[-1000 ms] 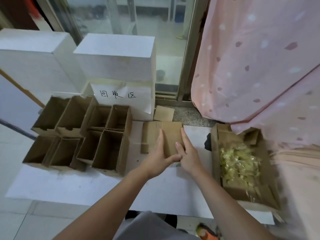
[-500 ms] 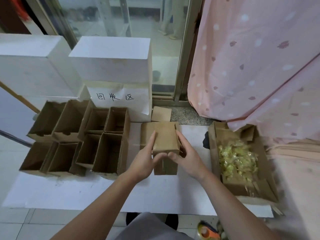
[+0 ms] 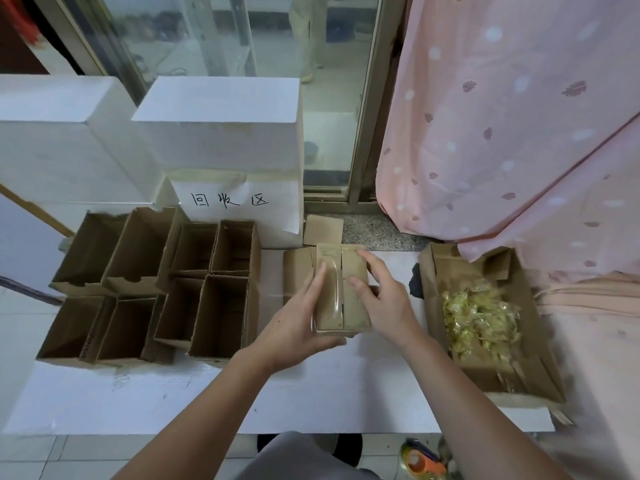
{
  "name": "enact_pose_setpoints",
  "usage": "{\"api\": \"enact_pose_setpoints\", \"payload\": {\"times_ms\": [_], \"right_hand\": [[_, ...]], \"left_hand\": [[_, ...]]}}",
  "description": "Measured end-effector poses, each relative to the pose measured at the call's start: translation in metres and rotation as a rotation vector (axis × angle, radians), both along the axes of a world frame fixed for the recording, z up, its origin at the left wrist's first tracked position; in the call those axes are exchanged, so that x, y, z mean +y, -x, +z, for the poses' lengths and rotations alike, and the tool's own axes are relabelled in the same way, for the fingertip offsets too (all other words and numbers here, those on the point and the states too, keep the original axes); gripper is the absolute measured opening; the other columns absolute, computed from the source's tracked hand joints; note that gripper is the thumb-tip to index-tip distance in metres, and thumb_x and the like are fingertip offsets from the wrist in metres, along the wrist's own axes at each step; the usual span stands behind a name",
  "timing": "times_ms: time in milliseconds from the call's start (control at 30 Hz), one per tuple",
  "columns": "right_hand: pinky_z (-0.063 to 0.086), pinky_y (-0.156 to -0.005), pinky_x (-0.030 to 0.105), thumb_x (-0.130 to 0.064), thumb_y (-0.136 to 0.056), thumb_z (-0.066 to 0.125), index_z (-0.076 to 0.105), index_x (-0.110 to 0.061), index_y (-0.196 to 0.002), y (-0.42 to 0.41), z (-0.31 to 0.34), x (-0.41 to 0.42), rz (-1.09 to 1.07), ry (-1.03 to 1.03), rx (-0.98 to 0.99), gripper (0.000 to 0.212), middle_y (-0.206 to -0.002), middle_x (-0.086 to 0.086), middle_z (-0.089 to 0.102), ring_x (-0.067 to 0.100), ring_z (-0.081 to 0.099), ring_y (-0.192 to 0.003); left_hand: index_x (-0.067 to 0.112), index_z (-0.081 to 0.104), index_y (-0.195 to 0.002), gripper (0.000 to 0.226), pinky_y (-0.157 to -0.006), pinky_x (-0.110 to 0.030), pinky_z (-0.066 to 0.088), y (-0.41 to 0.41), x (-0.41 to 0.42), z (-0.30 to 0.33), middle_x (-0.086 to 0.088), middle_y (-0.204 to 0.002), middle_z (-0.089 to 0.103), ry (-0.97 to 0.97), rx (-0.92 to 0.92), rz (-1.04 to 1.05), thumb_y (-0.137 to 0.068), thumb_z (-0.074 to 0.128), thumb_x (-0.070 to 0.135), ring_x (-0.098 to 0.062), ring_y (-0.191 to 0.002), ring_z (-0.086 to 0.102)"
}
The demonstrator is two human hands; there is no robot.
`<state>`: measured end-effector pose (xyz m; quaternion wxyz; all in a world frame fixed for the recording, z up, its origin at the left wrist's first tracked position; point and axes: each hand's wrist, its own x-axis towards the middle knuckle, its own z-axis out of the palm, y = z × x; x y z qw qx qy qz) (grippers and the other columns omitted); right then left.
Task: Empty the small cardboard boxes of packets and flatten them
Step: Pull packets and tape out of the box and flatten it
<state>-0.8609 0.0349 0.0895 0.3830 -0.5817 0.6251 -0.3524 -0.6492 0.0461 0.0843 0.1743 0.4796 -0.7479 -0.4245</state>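
We hold a small taped cardboard box above the white counter, just in front of a flattened box lying there. Our left hand cups its left side and underside with the fingers laid up along the face; our right hand grips the right side, thumb resting beside the strip of clear tape that runs down the seam. The box looks sealed, so we judge opening it comes next. To the right, the open cardboard tray holds the yellow packets; to the left stand the empty open boxes. The risk we see is the tape: pulling hard could tear the flaps or jerk the box so packets spill onto the counter short of the tray. A loose grip underneath could also let the box slip.
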Motion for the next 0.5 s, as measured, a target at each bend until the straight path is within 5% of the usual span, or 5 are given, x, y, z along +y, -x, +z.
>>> {"api": "enact_pose_setpoints", "payload": {"times_ms": [100,200,300,400,500], "right_hand": [[0.055,-0.086,0.039,-0.067,-0.089,0.059,0.054,-0.052,-0.126,-0.002,0.002,-0.006,0.038,-0.023,-0.029,0.04,-0.116,-0.012,0.071,0.012,0.069,-0.095],[0.045,-0.106,0.032,-0.077,-0.08,0.061,0.063,-0.053,-0.121,-0.002,0.004,-0.004,0.153,-0.044,-0.128,0.047,-0.153,-0.014,0.041,0.004,0.049,-0.137],[0.043,-0.112,0.028,-0.06,-0.076,0.081,0.057,-0.056,-0.13,0.001,0.005,0.002,0.251,-0.094,-0.17,0.059,-0.162,-0.017,0.025,0.0,0.041,-0.142],[0.039,-0.114,0.024,-0.045,-0.087,0.078,0.049,-0.045,-0.145,0.001,0.008,0.002,0.24,-0.094,-0.021,0.065,-0.165,-0.015,0.025,-0.019,0.036,-0.133],[0.04,-0.115,0.034,-0.044,-0.098,0.064,0.038,-0.046,-0.149,0.0,0.013,-0.001,0.228,0.005,0.041,0.057,-0.161,-0.018,0.033,-0.004,0.038,-0.141]], "left_hand": [[0.058,0.001,-0.16,0.112,-0.11,-0.043,0.049,-0.004,-0.003,-0.002,0.024,-0.172,0.002,0.051,-0.023,0.03,-0.085,0.083,0.045,-0.007,-0.144,0.044],[0.065,0.016,-0.154,0.087,-0.109,-0.045,0.051,-0.01,-0.011,0.003,0.011,-0.16,0.044,-0.043,0.057,0.142,-0.089,0.074,0.058,-0.011,-0.134,0.056],[0.06,0.023,-0.152,0.074,-0.103,-0.046,0.055,-0.014,-0.019,0.009,0.002,-0.142,0.063,-0.054,0.025,0.221,-0.088,0.055,0.074,-0.019,-0.123,0.065],[0.055,0.023,-0.153,0.072,-0.103,-0.049,0.053,-0.008,-0.023,0.016,-0.001,-0.133,0.07,-0.046,-0.024,0.255,-0.088,0.041,0.08,-0.024,-0.122,0.066],[0.057,0.019,-0.155,0.073,-0.104,-0.049,0.051,-0.002,-0.025,0.02,-0.001,-0.134,0.07,-0.058,-0.038,0.26,-0.088,0.032,0.084,-0.027,-0.117,0.069]]}}
